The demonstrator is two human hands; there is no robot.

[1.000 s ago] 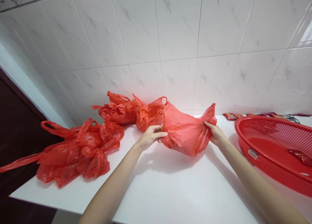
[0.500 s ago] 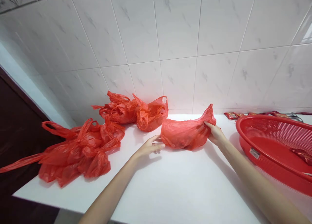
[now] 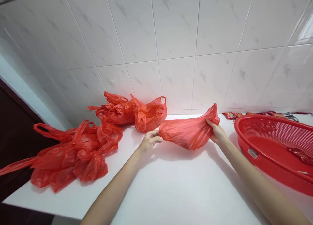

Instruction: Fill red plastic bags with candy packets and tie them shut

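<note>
A red plastic bag (image 3: 187, 130) is stretched sideways between my two hands, its underside seemingly just off the white table. My left hand (image 3: 149, 141) pinches its left end between thumb and fingers. At the other end, my right hand (image 3: 217, 132) grips the gathered top, with a twisted tip of plastic sticking up above the fingers. Darker shapes show faintly through the thin plastic, but I cannot make out what they are.
More red plastic bags (image 3: 73, 153) lie heaped on the table's left side, and others (image 3: 127, 112) rest against the tiled wall. On the right stands a red mesh basket (image 3: 274, 153) with a red packet (image 3: 299, 155) inside. Small red packets (image 3: 232, 116) lie behind it.
My left hand has gone from open fingers beside the bag to pinching its left end. The bag is pulled tauter and raised slightly. The view has shifted a little.
</note>
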